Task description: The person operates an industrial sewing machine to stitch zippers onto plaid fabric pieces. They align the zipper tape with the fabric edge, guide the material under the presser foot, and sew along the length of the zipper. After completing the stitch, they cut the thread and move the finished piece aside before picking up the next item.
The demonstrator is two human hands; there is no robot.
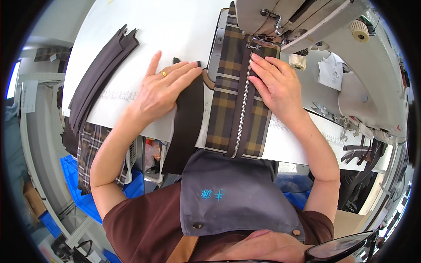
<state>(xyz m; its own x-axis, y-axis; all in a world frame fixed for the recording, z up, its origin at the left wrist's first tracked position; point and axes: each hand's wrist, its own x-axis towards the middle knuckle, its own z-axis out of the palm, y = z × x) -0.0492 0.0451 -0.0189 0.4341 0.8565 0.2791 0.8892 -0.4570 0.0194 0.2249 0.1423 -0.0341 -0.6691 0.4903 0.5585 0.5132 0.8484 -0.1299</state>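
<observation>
A plaid fabric panel (221, 101) in brown, green and black lies under the sewing machine's presser foot (253, 45). Down its length runs a dark zipper (240, 118) with silver metal teeth. My right hand (278, 81) rests on the panel, its fingertips against the zipper just in front of the foot; the fingers are stretched out. To the left, my left hand (164, 85) lies flat over the top of a dark brown fabric strip (188, 118), thumb spread away. That strip hangs over the table's front edge. The machine's needle is too small to make out.
Several stacked dark strips (103, 76) lie at the left of the white table (175, 26). The sewing machine head (324, 39) fills the upper right. More plaid cloth (94, 144) hangs off the left edge above a blue crate (81, 188). Dark scraps (362, 153) lie at right.
</observation>
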